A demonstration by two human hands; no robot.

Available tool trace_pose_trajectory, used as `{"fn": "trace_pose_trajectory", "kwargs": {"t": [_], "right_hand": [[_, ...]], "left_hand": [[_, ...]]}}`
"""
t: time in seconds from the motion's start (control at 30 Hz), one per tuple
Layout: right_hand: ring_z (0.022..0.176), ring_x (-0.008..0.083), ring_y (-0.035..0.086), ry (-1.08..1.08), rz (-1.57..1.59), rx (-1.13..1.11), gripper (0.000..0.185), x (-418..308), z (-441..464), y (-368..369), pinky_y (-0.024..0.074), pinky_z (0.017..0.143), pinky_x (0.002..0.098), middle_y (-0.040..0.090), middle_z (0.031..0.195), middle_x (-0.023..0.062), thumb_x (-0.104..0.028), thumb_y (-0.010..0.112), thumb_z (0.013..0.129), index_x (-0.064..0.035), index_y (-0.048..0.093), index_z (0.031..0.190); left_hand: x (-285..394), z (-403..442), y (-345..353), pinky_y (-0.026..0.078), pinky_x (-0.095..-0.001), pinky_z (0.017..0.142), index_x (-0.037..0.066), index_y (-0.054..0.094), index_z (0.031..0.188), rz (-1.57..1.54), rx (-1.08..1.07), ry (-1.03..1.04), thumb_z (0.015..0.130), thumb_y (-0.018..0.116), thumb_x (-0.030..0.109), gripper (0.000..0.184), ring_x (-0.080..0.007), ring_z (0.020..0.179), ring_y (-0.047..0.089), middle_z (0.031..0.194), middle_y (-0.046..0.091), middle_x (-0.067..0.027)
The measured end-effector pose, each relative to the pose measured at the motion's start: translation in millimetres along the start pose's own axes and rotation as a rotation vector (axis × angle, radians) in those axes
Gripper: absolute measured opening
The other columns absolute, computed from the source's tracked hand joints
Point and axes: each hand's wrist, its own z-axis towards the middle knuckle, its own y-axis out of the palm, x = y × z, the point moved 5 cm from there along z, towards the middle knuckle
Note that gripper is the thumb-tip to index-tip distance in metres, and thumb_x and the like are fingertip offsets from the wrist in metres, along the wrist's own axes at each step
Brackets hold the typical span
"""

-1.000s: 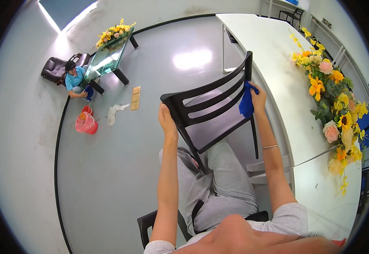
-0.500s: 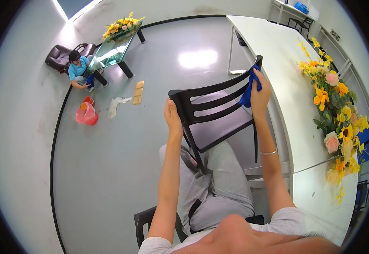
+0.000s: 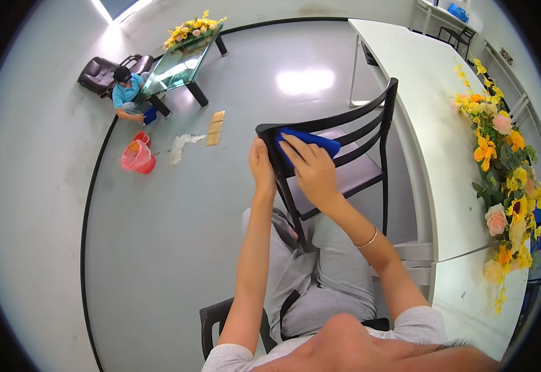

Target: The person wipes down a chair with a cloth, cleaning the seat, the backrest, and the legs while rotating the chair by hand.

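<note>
A black chair with a slatted backrest and a greyish-purple seat stands in front of my knees. My left hand grips the left upright of its backrest, fingers wrapped round the edge. With my right hand I press a blue cloth against the left end of the backrest, close beside my left hand. The cloth lies flat under my fingers and covers part of the slats.
A long white table with a flower arrangement runs along my right. To the far left a person in a blue shirt crouches by a glass table. A pink bucket, a white rag and a tan strip are on the floor.
My right hand has carried the blue cloth from the backrest's right end to its left end. My left hand keeps its hold on the left upright. The view has shifted slightly.
</note>
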Motion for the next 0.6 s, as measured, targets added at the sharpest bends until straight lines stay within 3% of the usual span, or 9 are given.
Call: {"fn": "trace_pose_trajectory", "kwargs": {"t": [0.07,0.23,0.47,0.53,0.6], "right_hand": [[0.082,0.0221,0.059,-0.073,-0.039,0.015,0.053,-10.9,1.0,13.1,0.0471,0.071,0.034,0.063,0.131,0.0044,0.002,0.064,0.071,-0.005,0.067,0.123],[0.082,0.0203,0.057,-0.044,-0.043,-0.07,0.04,-12.0,1.0,7.4,0.0475,0.071,0.0317,0.062,0.131,0.0033,-0.006,0.061,0.08,-0.0032,0.067,0.12],[0.085,0.0229,0.057,0.01,-0.052,-0.268,0.042,-2.9,-76.8,21.5,0.0494,0.074,0.0344,0.061,0.131,0.0039,-0.003,0.058,0.08,-0.0036,0.067,0.121],[0.086,0.0248,0.057,0.038,-0.027,-0.313,0.056,0.2,-91.5,25.5,0.0497,0.077,0.0359,0.06,0.134,0.0022,0.004,0.064,0.069,-0.0053,0.066,0.124],[0.088,0.0255,0.058,0.059,0.003,-0.322,0.055,1.9,-95.4,26.3,0.0502,0.078,0.0363,0.06,0.133,0.003,0.005,0.063,0.069,-0.0053,0.067,0.124]], "left_hand": [[-1.1,-2.4,-1.9,0.046,-0.0272,0.084,0.005,0.06,0.113,-0.031,-0.009,-0.027,0.108,0.041,0.045,0.045,-0.009,0.095,0.055,0.103,0.061,0.0],[-0.3,0.2,-3.1,0.044,-0.027,0.082,0.007,0.06,0.108,0.002,-0.028,-0.024,0.108,0.041,0.045,0.043,-0.0076,0.091,0.051,0.097,0.058,0.0016],[-11.4,1.4,-11.1,0.039,-0.0228,0.076,0.009,0.061,0.106,0.077,-0.022,-0.028,0.107,0.043,0.049,0.044,-0.0062,0.085,0.046,0.091,0.053,0.0049],[-11.1,1.5,-11.1,0.037,-0.0226,0.075,0.009,0.061,0.106,0.09,-0.007,-0.041,0.106,0.043,0.051,0.046,-0.0059,0.084,0.045,0.091,0.053,0.0057],[-7.7,-1.3,-7.6,0.037,-0.0231,0.075,0.008,0.061,0.107,0.074,-0.004,-0.022,0.106,0.043,0.051,0.047,-0.0057,0.083,0.044,0.09,0.052,0.0059]]}}
